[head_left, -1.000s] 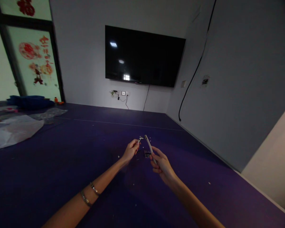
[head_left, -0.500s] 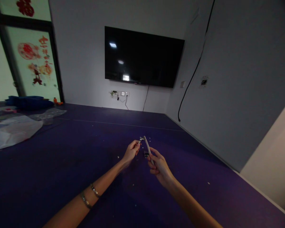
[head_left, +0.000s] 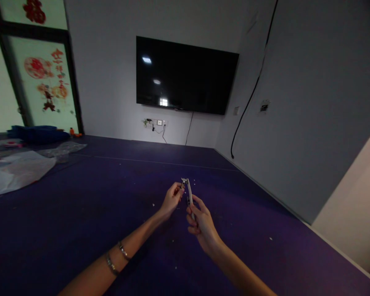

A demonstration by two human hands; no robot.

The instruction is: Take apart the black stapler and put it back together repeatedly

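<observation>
My left hand (head_left: 172,200) pinches a small silvery metal piece (head_left: 183,182) between thumb and fingertips; its exact kind is too small to make out. My right hand (head_left: 204,224) is wrapped round a slim, pale, slightly curved handled tool (head_left: 190,191), held almost upright. The tool's upper end meets or nearly meets the metal piece; whether they touch I cannot tell. Behind the right fingers a small dark item (head_left: 188,200) with light parts is partly hidden on the purple surface (head_left: 126,255).
Small white scraps lie scattered around the hands. At the left are a crumpled white sheet (head_left: 21,170), clear plastic (head_left: 64,149) and a dark blue cloth-like bundle (head_left: 37,134). A television (head_left: 185,76) hangs on the wall, and a black cable (head_left: 249,96) dangles at right.
My right hand has moved slightly left and down, and the pale tool stands more upright. The metal piece in my left hand has turned a little, showing more of itself.
</observation>
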